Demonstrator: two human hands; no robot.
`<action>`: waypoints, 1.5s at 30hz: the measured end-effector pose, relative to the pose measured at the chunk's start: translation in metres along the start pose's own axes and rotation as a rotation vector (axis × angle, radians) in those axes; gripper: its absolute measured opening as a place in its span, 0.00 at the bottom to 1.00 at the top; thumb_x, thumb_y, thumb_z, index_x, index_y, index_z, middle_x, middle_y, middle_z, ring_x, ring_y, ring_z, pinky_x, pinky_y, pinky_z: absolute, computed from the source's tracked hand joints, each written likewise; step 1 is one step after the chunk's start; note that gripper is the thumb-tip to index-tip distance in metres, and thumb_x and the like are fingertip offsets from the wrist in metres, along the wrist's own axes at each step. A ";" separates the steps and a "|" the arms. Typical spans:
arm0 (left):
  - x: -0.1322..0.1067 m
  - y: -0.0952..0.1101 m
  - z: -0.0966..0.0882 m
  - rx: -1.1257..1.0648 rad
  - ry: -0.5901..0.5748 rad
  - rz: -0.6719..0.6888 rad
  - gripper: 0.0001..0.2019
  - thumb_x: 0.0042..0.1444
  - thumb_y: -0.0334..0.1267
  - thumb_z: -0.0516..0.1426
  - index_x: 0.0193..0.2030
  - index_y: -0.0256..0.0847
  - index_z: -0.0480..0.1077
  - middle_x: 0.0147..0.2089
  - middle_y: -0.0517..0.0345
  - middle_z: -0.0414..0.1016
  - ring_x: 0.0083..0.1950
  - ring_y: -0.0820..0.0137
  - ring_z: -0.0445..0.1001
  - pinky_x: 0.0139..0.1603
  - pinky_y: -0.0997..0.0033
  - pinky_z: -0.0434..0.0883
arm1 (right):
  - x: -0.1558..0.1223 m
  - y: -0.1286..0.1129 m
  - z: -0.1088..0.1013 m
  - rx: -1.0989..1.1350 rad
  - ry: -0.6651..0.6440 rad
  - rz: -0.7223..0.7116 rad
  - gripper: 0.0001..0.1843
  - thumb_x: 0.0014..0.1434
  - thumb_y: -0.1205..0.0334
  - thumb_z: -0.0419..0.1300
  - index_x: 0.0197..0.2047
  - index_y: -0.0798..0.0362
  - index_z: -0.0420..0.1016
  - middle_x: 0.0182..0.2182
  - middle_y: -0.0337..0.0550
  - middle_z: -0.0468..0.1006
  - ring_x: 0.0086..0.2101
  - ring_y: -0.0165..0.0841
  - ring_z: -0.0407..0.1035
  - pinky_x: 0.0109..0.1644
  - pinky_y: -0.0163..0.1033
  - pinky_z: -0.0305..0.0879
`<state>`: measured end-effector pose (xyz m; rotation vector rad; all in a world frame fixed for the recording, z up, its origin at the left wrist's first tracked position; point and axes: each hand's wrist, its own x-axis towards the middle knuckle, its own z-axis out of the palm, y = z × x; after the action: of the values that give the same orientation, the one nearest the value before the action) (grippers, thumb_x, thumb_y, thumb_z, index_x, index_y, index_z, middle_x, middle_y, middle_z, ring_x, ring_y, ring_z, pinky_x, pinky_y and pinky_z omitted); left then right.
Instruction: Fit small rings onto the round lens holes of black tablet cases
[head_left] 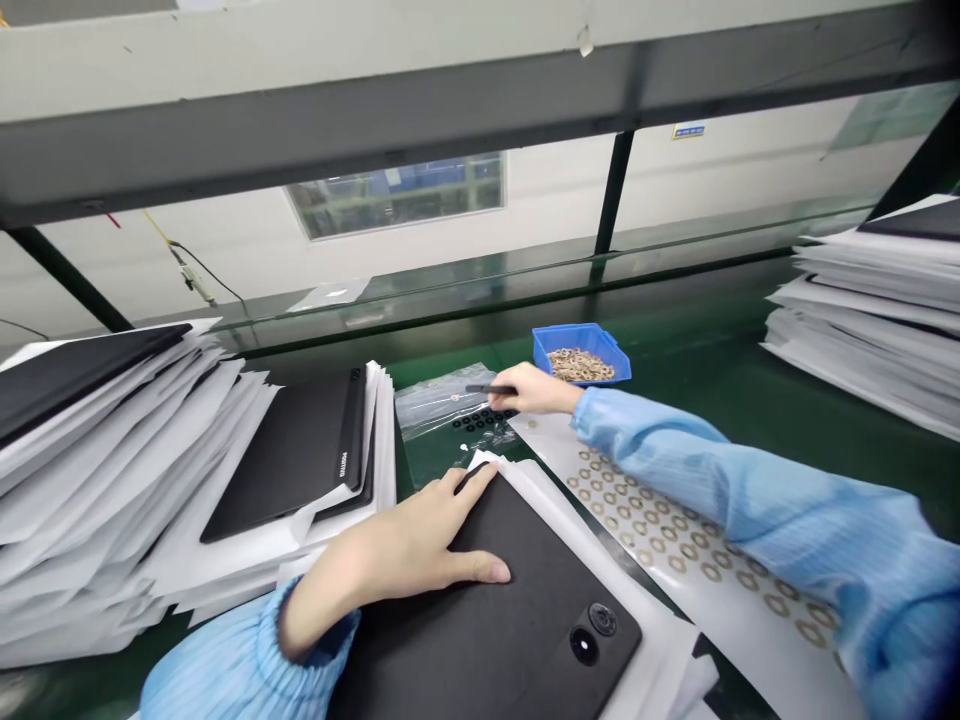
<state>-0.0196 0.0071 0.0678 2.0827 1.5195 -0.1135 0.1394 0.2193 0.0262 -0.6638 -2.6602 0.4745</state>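
Left hand (397,540) spread flat, fingers apart, resting on a black tablet (480,640) with two round lenses, white paper (570,520) beneath it. Right hand (529,390) pinched closed on a thin black tool (484,389), just above black dots (480,420) inside a clear plastic bag (427,400). Just beyond, a blue bin (577,335) of tan rings. Nearer right, a sheet of tan rings (660,530). On both sides, stacks of tablets (292,450) in white paper.

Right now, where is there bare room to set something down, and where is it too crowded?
Green mat shows between the blue bin and the right stack of paper-wrapped tablets. It is crowded at the left hand, on the black tablet, beside the left stack.
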 end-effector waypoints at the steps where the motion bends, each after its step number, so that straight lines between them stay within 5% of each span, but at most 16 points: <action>1: 0.000 0.000 0.000 -0.002 0.005 0.002 0.44 0.53 0.63 0.50 0.68 0.46 0.32 0.68 0.46 0.45 0.63 0.52 0.57 0.57 0.58 0.61 | 0.005 -0.003 0.011 0.024 -0.025 -0.040 0.04 0.51 0.71 0.60 0.29 0.57 0.76 0.28 0.40 0.78 0.32 0.31 0.72 0.37 0.30 0.63; 5: 0.001 -0.002 0.002 -0.003 0.017 0.009 0.45 0.52 0.63 0.50 0.68 0.46 0.33 0.67 0.45 0.46 0.61 0.51 0.59 0.56 0.56 0.61 | 0.020 -0.008 0.038 0.068 -0.055 -0.126 0.05 0.54 0.70 0.60 0.35 0.59 0.77 0.33 0.43 0.78 0.35 0.30 0.72 0.41 0.34 0.65; 15: 0.002 -0.006 0.004 -0.013 0.031 0.042 0.47 0.51 0.64 0.52 0.69 0.45 0.33 0.68 0.43 0.44 0.64 0.48 0.54 0.57 0.54 0.61 | 0.038 -0.010 0.058 0.014 -0.068 -0.144 0.11 0.62 0.60 0.55 0.43 0.59 0.70 0.39 0.44 0.74 0.39 0.32 0.70 0.43 0.44 0.68; 33: 0.001 -0.004 0.002 0.003 0.033 0.032 0.46 0.52 0.64 0.51 0.69 0.45 0.33 0.66 0.43 0.48 0.62 0.50 0.57 0.55 0.55 0.63 | 0.037 0.001 0.068 -0.050 -0.064 -0.108 0.13 0.62 0.59 0.55 0.46 0.58 0.69 0.42 0.46 0.72 0.40 0.34 0.69 0.44 0.45 0.68; 39: 0.001 -0.003 0.002 0.026 0.037 0.043 0.46 0.52 0.63 0.51 0.69 0.43 0.33 0.66 0.43 0.48 0.62 0.51 0.58 0.55 0.58 0.63 | 0.036 -0.014 0.047 -0.026 -0.027 -0.121 0.10 0.60 0.60 0.57 0.38 0.60 0.72 0.33 0.42 0.75 0.33 0.30 0.70 0.39 0.39 0.67; 45: 0.004 -0.004 0.003 0.022 0.017 0.046 0.44 0.54 0.62 0.50 0.69 0.44 0.32 0.66 0.46 0.47 0.64 0.53 0.53 0.60 0.58 0.57 | 0.002 -0.057 -0.011 0.142 0.054 -0.058 0.08 0.52 0.63 0.61 0.32 0.60 0.78 0.25 0.38 0.76 0.29 0.28 0.68 0.31 0.30 0.58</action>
<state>-0.0214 0.0104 0.0622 2.1390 1.4859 -0.0955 0.1199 0.1751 0.0592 -0.5482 -2.5592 0.6144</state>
